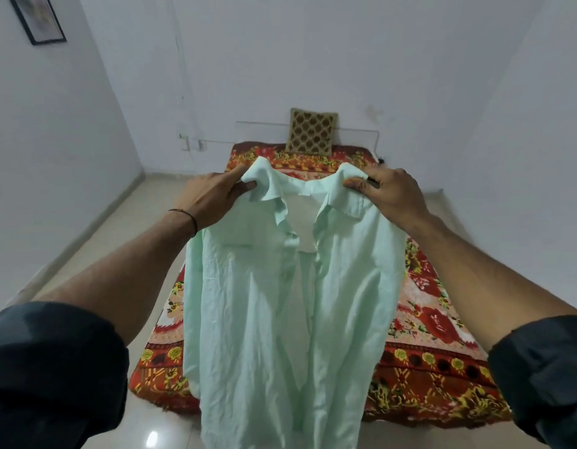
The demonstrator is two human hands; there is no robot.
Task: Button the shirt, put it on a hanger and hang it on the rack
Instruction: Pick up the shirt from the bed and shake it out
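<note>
Pinching the shirt (264, 303) at both shoulders: left hand (212, 196) has thumb & fingers closed on the cloth just beside the collar (282, 205), right hand (394, 196) does the same on the other side. Gripping up top w/ arms stretched out lets the whole thing hang straight and face me, so I can check the front before doing buttons. Hands are kept apart to spread the shoulders, otherwise it'd bunch up.

Shirt is up in the air between my arms, hanging over the near part of the bed (436, 319), hem dropping out of view at the bottom. It's pale mint, thin, v. creased, prob. floppy to handle. Collar flaps lie open and there's a gap at the neck; lower down the two front edges overlap loosely. A button or two show on the placket, and it looks undone to me, so buttoning is not yet done imo. A chest pocket (237, 246) sits on the left panel.

Beyond that: red floral blanket on the bed, patterned cushion (311, 132) against the wall. No hanger or rack in view.
</note>
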